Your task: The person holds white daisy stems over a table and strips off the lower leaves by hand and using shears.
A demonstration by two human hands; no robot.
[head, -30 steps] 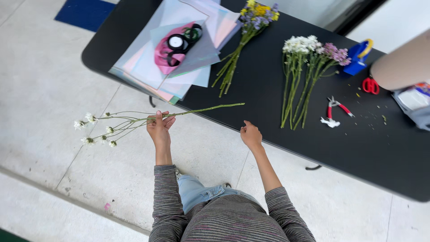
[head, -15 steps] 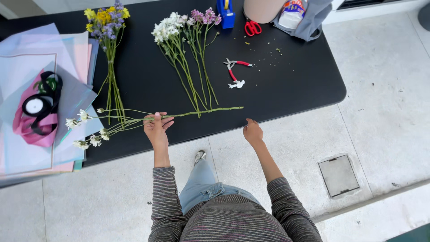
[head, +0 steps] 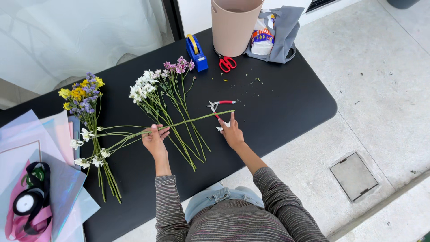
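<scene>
- The left hand (head: 154,140) covers the middle of the long flower stem (head: 197,118), so its grip reads as closed around the stem, though the fingertips underneath are hidden.
- The right hand (head: 231,132) rests flat, fingers loosely spread, holding nothing; its fingertips lie just below the stem's cut end, beside the red-handled pruners (head: 217,106).
- The stem is thin and green; left of the grip it branches into small white blooms (head: 85,150).
- It lies across the black surface (head: 286,103), crossing a laid-out bunch of flowers (head: 156,96).

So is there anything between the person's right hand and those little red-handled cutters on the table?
Only the long flower stem, it seems. The left hand holds it, and its cut end lies across the red-handled cutters, just above the right hand. Nothing else visible separates that hand from the cutters.
</scene>
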